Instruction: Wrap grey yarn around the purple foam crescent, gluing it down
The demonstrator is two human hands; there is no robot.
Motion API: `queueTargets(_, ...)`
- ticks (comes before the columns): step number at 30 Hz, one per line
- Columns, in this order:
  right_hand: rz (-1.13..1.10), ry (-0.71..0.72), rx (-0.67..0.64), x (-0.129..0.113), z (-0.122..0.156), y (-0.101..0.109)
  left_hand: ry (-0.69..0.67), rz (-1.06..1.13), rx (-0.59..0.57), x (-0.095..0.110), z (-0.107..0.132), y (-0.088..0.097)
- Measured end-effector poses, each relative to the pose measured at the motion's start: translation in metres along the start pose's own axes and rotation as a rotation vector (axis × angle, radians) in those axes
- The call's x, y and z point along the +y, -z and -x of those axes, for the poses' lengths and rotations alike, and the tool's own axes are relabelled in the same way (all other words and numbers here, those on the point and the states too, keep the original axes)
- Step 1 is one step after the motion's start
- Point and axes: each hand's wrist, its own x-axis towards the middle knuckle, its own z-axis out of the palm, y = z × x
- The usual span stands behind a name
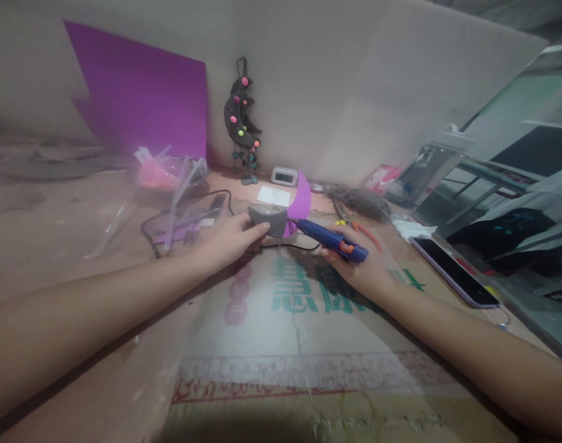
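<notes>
my left hand [238,237] grasps a grey crescent piece [272,223], its thumb laid across the front near the left end, and the piece sits just above the middle of the worktable, with its two tips pointing up. my right hand [352,261] is wrapped round a blue glue gun [324,237] with an orange trigger, coming in from three o'clock of the grey piece; its nozzle points at that piece's right edge, though i cannot tell whether it touches. a purple crescent [300,200] stands at one o'clock, just behind the nozzle, and i cannot make out whether it is joined to the grey. at twelve lie a white paper [273,196] and, beyond it, a small white clock [284,176]. at eleven a dark moon ornament [237,117] with coloured dots hangs against the pale wall, and at ten a big purple sheet [161,98] leans behind a clear bag [157,175] with something pink in it. towards two is a tangle of grey yarn [364,203]; between three and four, a phone [454,271] lies face up. from six o'clock a printed sheet [262,338] with green characters spreads under my forearms.
</notes>
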Motion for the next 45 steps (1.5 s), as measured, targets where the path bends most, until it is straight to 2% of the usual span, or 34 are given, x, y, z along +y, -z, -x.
queueTargets(16, -0.129, -0.066, 0.003, -0.0047, -0.0015, 0.0006, -0.026, -0.057, 0.003, -0.0019, -0.0007, 0.0016)
queueTargets(24, -0.042, -0.046, 0.0, -0.0056, -0.0024, 0.0016, -0.013, -0.049, 0.011, -0.0027, -0.0008, 0.0023)
queueTargets(45, -0.018, -0.026, -0.03, -0.0052, -0.0034, 0.0025, -0.011, -0.044, 0.014, 0.001, 0.0013, 0.0013)
